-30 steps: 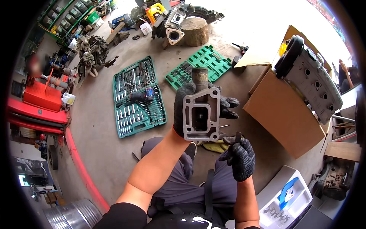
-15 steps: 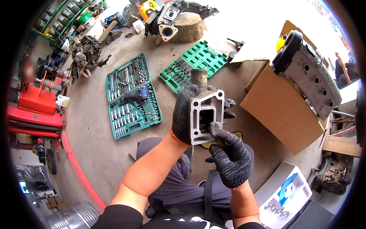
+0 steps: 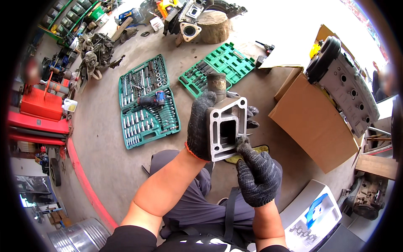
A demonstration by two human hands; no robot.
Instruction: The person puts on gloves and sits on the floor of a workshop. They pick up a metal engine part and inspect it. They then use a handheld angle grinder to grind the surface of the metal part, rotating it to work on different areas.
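Observation:
A cast metal housing [image 3: 240, 126] with a squarish flange, corner bolt holes and a round pipe neck [image 3: 216, 86] stands upright before me. My left hand [image 3: 200, 122], in a dark knit glove with an orange cuff edge, wraps round its left side and back. Those fingertips show past its right edge. My right hand [image 3: 261, 174], gloved alike, is at the flange's lower right, the index fingertip against or just beside the edge. Its thumb stands apart from that finger, the other fingers curl, and I see nothing held in it.
On the floor lie an open green socket set [image 3: 151, 128] with a power tool [image 3: 157, 100] on top, and another green tool case [image 3: 235, 63]. At right, a cardboard box [image 3: 315, 122] bears a grey engine cover [image 3: 348, 84]. A white bin [image 3: 323, 210] is near my right knee.
My right hand has shifted slightly right and down, its fingertip moving from the opening's lower right corner to the flange's outer edge. My left hand keeps its hold on the housing.

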